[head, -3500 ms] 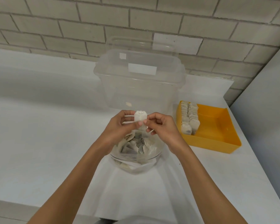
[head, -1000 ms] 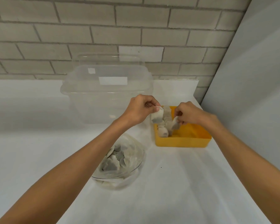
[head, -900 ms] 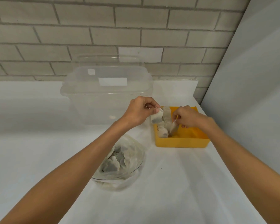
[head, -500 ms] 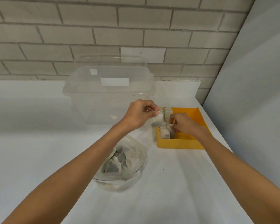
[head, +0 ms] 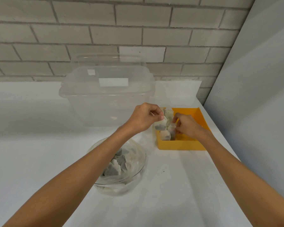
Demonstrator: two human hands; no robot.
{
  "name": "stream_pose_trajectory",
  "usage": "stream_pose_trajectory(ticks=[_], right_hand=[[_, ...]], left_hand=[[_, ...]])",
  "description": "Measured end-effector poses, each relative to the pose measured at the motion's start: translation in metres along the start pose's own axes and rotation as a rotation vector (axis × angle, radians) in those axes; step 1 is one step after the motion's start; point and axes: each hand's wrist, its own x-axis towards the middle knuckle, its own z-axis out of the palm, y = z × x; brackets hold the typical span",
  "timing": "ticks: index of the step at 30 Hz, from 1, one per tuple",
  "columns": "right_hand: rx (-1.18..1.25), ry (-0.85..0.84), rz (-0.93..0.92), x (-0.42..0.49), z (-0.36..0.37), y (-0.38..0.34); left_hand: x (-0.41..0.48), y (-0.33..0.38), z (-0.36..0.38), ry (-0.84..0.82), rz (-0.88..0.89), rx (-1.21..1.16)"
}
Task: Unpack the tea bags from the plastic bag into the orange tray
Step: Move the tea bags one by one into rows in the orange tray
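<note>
The orange tray sits at the right of the white counter with a row of tea bags along its left side. My left hand pinches one tea bag just above the tray's left edge. My right hand is inside the tray, and its fingers pinch another tea bag standing in the row. The clear plastic bag, open at the top and holding several tea bags, rests in the middle of the counter under my left forearm.
A large clear plastic container with a lid stands behind the bag, close to the tray's left. A brick wall runs along the back and a grey panel closes off the right side.
Both hands came from above the plastic bag over to the tray, each with a tea bag. In the last second my right hand has lowered its tea bag into the row.
</note>
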Motion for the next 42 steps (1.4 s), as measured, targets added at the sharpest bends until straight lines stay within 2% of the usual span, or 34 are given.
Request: stream_pose_trajectory(ticks=[7,11,19,23,33,42], right_hand=[[0.082,0.056,0.024,-0.007,-0.010,0.012],[0.147,0.082,0.015,-0.013,-0.019,0.016],[0.125,-0.023,0.061,-0.024,-0.013,0.021],[0.132,-0.057,0.084,-0.026,-0.005,0.022],[0.129,-0.045,0.109,-0.021,0.004,0.010],[0.106,-0.059,0.170,-0.020,0.014,0.001]], left_hand=[[0.022,0.013,0.022,-0.075,0.046,0.026],[0.039,0.010,0.040,-0.145,0.017,0.070],[0.054,-0.004,0.079,-0.333,-0.050,0.226],[0.061,-0.016,0.083,-0.348,-0.055,0.356],[0.068,-0.014,0.081,-0.272,0.034,0.481],[0.058,-0.022,0.083,-0.268,-0.031,0.535]])
